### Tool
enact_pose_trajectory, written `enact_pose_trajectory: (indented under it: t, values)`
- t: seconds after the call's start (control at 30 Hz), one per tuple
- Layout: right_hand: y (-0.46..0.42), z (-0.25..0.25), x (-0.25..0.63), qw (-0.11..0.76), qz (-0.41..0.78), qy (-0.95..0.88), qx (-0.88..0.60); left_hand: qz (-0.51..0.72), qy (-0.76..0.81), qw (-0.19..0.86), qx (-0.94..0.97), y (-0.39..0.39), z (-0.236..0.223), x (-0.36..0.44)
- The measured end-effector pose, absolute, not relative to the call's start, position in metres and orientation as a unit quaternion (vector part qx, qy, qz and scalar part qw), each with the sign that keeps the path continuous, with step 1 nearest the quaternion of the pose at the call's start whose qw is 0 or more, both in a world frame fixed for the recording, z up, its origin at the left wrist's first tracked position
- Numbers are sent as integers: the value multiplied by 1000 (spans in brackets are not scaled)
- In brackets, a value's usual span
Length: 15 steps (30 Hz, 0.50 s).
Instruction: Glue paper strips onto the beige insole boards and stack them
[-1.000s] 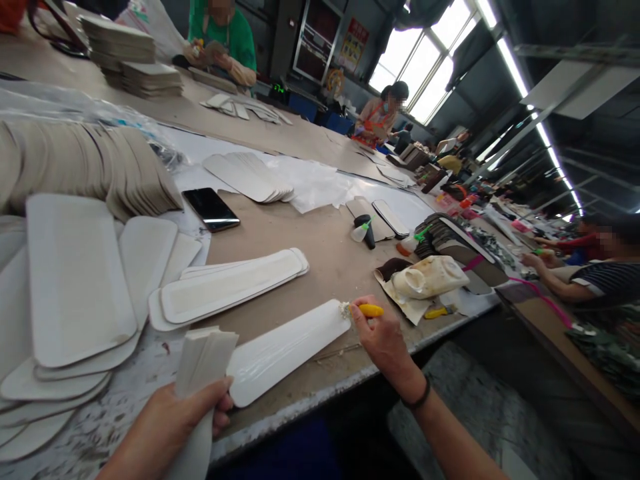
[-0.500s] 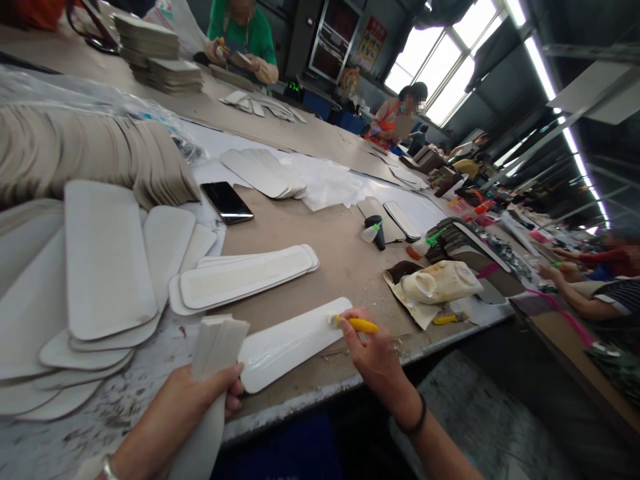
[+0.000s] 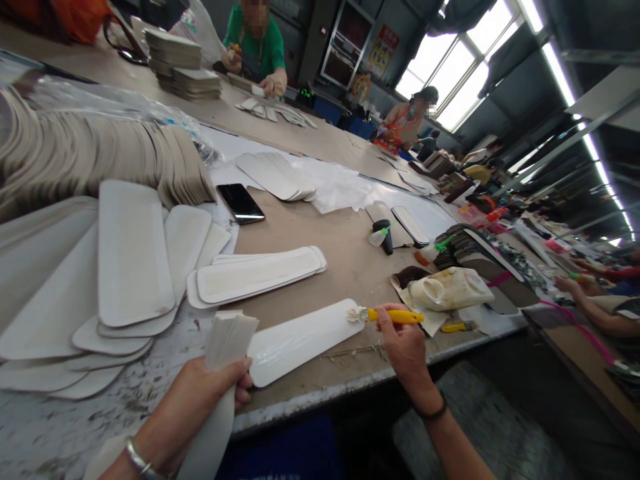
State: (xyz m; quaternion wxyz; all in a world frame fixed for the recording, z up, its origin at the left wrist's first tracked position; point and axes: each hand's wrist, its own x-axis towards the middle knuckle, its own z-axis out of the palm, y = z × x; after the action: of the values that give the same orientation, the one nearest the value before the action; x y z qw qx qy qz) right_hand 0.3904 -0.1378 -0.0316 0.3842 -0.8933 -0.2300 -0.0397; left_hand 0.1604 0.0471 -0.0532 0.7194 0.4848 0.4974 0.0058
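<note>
My right hand (image 3: 406,343) is closed on the yellow handle of a brush (image 3: 395,316). The brush's whitish bristles rest on the far right end of a long white rounded panel (image 3: 305,340), whose surface shines wet toward the left. My left hand (image 3: 215,390) grips a bundle of pale strips (image 3: 231,340), and its fingertips are beside the panel's near left end. Just beyond lies a short stack of similar white panels (image 3: 260,272).
Fanned white panels (image 3: 135,260) and a long row of upright pieces (image 3: 100,160) fill the left. A phone (image 3: 241,203), a stained plastic container (image 3: 450,288) and a second yellow brush (image 3: 457,327) lie on the table. Several people work beyond and to the right.
The brush has moved right along the panel to its far end, and its handle now lies more level. My left hand keeps its hold on the strips. The view has shifted slightly.
</note>
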Motion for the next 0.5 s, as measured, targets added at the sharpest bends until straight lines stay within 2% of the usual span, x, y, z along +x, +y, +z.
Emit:
enact_pose_trajectory:
  t: [0.17, 0.3, 0.37, 0.5]
  values:
    - [-147, -14, 391, 368, -74, -245, -894, 11, 503, 713, 487, 49, -53, 162]
    - [-133, 4, 375, 391, -56, -278, -876, 85, 502, 702, 498, 50, -43, 155]
    - [-120, 13, 364, 421, -2, -334, -844, 114, 489, 700, 507, 49, -33, 150]
    - [-82, 18, 325, 474, 214, -403, -753, 112, 440, 755, 473, 41, -12, 143]
